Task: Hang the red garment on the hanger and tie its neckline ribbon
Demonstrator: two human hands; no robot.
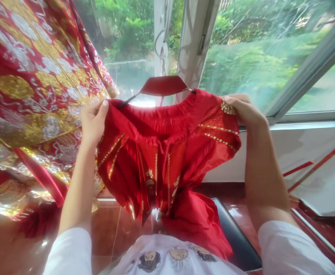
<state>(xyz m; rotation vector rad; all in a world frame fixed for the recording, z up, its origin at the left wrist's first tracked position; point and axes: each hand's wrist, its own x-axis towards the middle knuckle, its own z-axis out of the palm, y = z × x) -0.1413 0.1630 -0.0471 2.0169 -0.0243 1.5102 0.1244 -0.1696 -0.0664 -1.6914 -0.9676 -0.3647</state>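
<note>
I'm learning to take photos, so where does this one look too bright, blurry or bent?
In the head view, a white glow sits behind the red blouse's neckline; in the head view, glare spots dot the tiled floor; in the head view, the leaves look smeary, and the window frame slants.

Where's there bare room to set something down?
Tiled floor shows bare between the left forearm and the hanging red garment. A bare strip of black padding runs right of the draped red fabric. Crowded: the left, where embroidered cloth hangs beside the left hand.
</note>
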